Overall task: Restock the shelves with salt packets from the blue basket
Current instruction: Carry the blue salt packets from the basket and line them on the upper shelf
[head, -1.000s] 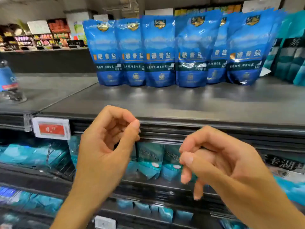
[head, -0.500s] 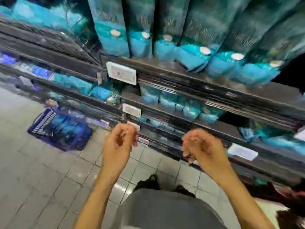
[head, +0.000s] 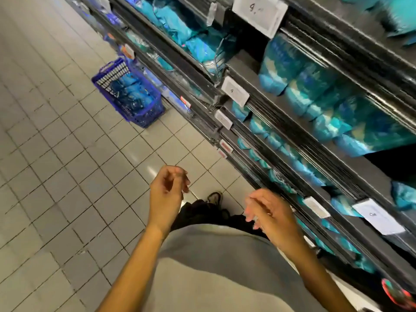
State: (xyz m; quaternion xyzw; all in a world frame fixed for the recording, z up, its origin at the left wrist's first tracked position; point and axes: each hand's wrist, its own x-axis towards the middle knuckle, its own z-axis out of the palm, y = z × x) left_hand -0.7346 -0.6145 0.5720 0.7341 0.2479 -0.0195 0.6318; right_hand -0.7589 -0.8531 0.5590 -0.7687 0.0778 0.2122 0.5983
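Grey shirt (head: 225, 271) nearest, bottom of view | left hand (head: 167, 194) and right hand (head: 269, 213) hang loosely curled, holding nothing | tiled floor (head: 56, 154) below | shelves (head: 292, 136) at right hold teal packets (head: 315, 95) | basket (head: 129, 93) farther off on floor beside shelves, blue salt packets (head: 128, 88) inside

A blue basket (head: 135, 102) with slotted plastic walls is parked on the tiled floor, right against the foot of the shelves (head: 292, 136). Blue salt packets (head: 129, 92) are piled inside it, print too blurry to be read.
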